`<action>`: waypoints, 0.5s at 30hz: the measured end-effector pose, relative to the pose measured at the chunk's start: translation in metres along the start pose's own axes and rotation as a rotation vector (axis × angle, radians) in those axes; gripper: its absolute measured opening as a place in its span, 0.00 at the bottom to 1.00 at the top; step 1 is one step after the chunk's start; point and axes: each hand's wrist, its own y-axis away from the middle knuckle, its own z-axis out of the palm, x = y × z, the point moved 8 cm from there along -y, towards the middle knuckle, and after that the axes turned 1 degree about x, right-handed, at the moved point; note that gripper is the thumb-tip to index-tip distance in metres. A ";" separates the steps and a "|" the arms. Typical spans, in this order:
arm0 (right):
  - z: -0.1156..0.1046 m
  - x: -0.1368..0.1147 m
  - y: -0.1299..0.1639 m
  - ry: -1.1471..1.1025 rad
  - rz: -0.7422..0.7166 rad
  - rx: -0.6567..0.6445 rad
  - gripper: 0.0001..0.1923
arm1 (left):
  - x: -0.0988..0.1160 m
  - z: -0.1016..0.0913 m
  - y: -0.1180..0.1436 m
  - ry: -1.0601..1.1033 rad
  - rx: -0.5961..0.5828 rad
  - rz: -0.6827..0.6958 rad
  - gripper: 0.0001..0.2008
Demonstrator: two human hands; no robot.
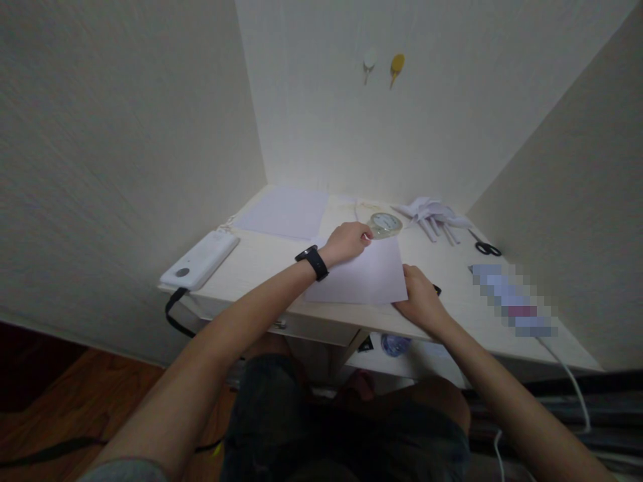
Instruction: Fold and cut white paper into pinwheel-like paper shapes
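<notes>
A white sheet of paper (pixel 369 278) lies at the front of the white desk, between my two hands. My left hand (pixel 347 242), with a black watch on the wrist, is closed at the sheet's far edge; a bit of white shows at its fingertips. My right hand (pixel 420 298) grips the sheet's right edge near the front corner, thumb on top and most fingers hidden. Just beyond the left fingertips is a roll of clear tape (pixel 386 223). The tip of a black object (pixel 437 290) sticks out beside my right hand; its kind is hidden.
More paper (pixel 284 211) lies at the back left, above a white power bank (pixel 201 260) with a black strap. Folded paper pieces (pixel 437 214), black-handled scissors (pixel 487 248) and a blurred-out object (pixel 512 298) with a white cable are on the right. Walls enclose the desk.
</notes>
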 end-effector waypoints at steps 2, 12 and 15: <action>0.000 -0.003 0.001 -0.035 -0.025 0.028 0.07 | -0.002 0.002 0.000 -0.009 0.007 0.006 0.10; -0.010 -0.020 0.014 -0.074 -0.228 0.139 0.10 | -0.014 0.007 0.001 -0.023 0.006 -0.024 0.10; -0.012 -0.023 0.017 -0.120 -0.273 0.132 0.10 | -0.014 0.013 0.004 -0.034 -0.005 0.006 0.10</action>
